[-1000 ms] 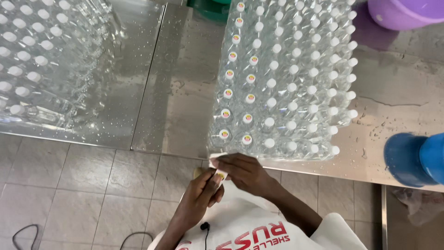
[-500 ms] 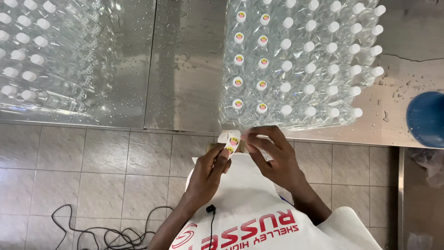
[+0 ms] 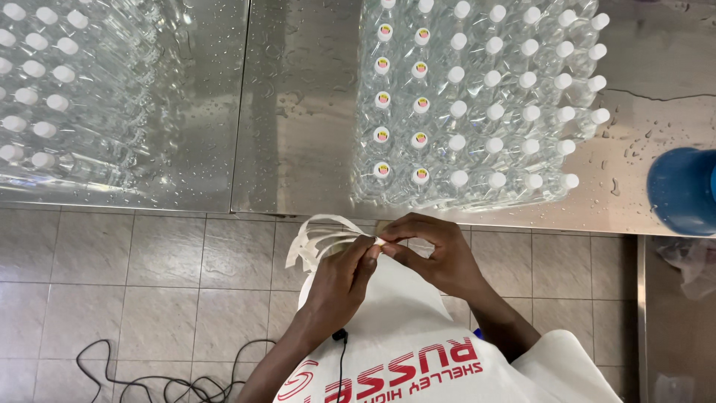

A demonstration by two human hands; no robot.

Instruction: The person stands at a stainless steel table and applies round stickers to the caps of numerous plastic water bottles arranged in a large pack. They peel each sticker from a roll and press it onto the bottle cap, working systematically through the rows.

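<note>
Since the earlier frame, both hands have been drawn a little lower and nearer the body, and more of the white backing strip has been pulled out into loops at the left of them. The left hand (image 3: 339,280) is pinched narrowly, thumb and forefinger closed on the sticker strip (image 3: 317,240). The right hand (image 3: 436,254) is also closed down at the fingertips, meeting the left at the same spot, where a small sticker appears to be gripped; the exact contact is partly hidden by the fingers.

The strip is held in the air just below the near edge of the steel counter (image 3: 298,149), above the tiled floor (image 3: 134,276). It is judged to be very light, thin and floppy, easily creased or torn, and sticky on one face, so it is best taken by its edges between fingertips.

On the counter, a block of clear water bottles (image 3: 477,104) stands close to the near edge; the two left-hand rows carry coloured round stickers on their caps, the rest are plain white. A second block of bottles (image 3: 67,89) stands toward the left edge. A blue tub (image 3: 682,190) sits at the right edge. A black cable (image 3: 149,380) lies on the floor.
</note>
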